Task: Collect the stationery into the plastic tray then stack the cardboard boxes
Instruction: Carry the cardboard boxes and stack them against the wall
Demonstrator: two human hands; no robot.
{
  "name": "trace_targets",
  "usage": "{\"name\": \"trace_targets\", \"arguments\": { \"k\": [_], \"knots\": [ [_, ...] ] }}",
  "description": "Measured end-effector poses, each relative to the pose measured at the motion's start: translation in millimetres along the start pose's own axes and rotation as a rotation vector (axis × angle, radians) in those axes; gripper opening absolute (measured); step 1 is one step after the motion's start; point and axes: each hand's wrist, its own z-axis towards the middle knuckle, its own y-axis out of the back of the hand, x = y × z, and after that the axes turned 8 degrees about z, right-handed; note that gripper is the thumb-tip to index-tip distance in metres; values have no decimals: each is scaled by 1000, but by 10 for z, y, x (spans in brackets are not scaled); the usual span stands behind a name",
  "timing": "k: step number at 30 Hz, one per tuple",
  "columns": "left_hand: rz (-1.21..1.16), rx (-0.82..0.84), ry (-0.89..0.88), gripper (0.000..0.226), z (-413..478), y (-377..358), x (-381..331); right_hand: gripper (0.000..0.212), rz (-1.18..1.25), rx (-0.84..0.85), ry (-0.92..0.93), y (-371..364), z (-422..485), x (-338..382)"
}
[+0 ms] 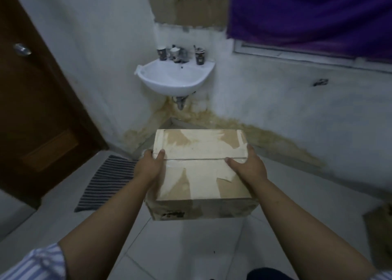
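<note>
Your left hand (148,168) and right hand (249,166) grip the cardboard box (201,178) between them, fingers (148,152) curled over its sides.

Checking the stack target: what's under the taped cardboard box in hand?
Below the near edge of the taped brown cardboard box, only pale grey floor tiles show. Directly beneath is hidden by the box itself.

Head cam, fwd+down, close above box (201,148)

I see left hand (149,166) and right hand (247,165) bare, forearms (110,220) bare, blue-and-white striped shirt sleeves (36,262) bunched at elbows, dark trousers (269,274)
</note>
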Motion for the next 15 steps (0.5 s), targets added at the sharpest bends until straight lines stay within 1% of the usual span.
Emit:
{"name": "trace_targets", "arguments": {
  "k": [2, 6, 9, 15],
  "knots": [
    [-9, 33, -66, 56, 21, -162, -318, 102, 7, -49, -30, 296, 55, -138],
    [28, 116, -141, 56, 27, -580, -986, 100, 17, -145, -67, 921, 180, -450],
    [54, 165, -206, 56, -24, -999, -1596, 99, 30, -226, -97, 1481, 314, -736],
    [46, 267, -342, 56, -184, -1749, -2659, 98, 26, -330, -172, 2476, 536, -1295]
  ]
}}
